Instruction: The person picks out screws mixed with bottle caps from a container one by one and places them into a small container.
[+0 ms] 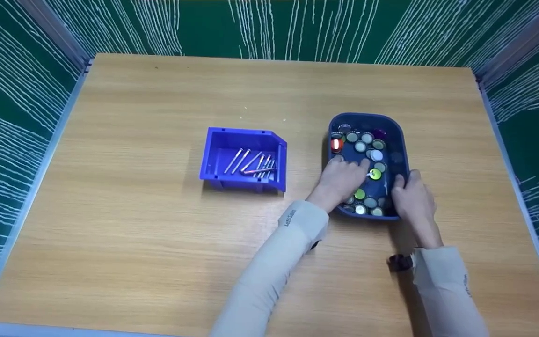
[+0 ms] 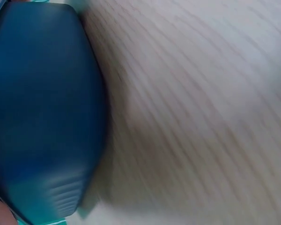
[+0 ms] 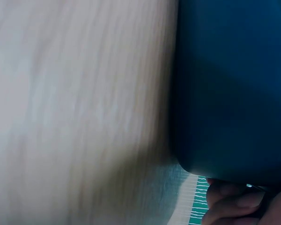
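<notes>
In the head view, bottle caps (image 1: 360,147) of several colours lie scattered in a dark blue tub (image 1: 393,126). My left hand (image 1: 342,180) reaches over its left rim, fingers down among the caps. A yellow-green cap (image 1: 375,174) lies just right of those fingers; whether they pinch anything is hidden. At the tub's right rim, my right hand (image 1: 413,199) grips the wall, thumb on the inner side. The tub's outer wall (image 2: 42,103) fills the left part of the left wrist view. Curled fingers (image 3: 232,201) show below the tub in the right wrist view.
A purple-blue open-front bin (image 1: 206,157) holding several screws or nails (image 1: 251,161) stands left of the tub. Both rest on a wooden table (image 1: 134,234). Green panels with white streaks (image 1: 288,28) border the table. Tiny light specks (image 1: 245,108) lie behind the bin.
</notes>
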`<action>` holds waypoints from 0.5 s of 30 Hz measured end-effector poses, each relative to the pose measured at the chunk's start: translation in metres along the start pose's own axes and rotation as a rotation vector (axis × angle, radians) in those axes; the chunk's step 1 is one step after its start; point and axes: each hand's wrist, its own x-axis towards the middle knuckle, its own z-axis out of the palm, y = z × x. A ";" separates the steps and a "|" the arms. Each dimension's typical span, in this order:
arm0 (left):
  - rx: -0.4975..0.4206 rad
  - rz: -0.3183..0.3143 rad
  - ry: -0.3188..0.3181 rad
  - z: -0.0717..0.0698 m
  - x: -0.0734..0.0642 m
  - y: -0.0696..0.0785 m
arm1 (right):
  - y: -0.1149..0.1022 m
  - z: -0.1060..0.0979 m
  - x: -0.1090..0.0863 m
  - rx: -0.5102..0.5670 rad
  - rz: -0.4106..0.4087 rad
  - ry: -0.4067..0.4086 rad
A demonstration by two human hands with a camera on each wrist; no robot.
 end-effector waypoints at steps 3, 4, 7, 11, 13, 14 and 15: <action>-0.054 -0.011 0.090 0.002 -0.002 -0.001 | 0.001 0.001 0.000 -0.005 0.000 -0.004; -0.072 -0.020 0.125 0.003 -0.003 -0.002 | 0.002 0.001 0.000 -0.009 -0.001 -0.002; -0.144 -0.053 0.216 0.004 -0.004 -0.004 | 0.002 0.002 0.000 -0.011 -0.006 0.004; -0.226 -0.069 0.268 0.004 -0.005 -0.007 | 0.001 0.002 0.001 -0.009 -0.011 0.013; -0.232 -0.060 0.264 0.004 -0.005 -0.008 | 0.001 0.002 0.001 -0.013 -0.012 0.020; -0.226 -0.055 0.254 0.003 -0.005 -0.008 | 0.000 0.002 0.001 -0.015 -0.013 0.023; -0.220 -0.052 0.245 0.003 -0.005 -0.008 | 0.000 0.002 0.001 -0.016 -0.013 0.023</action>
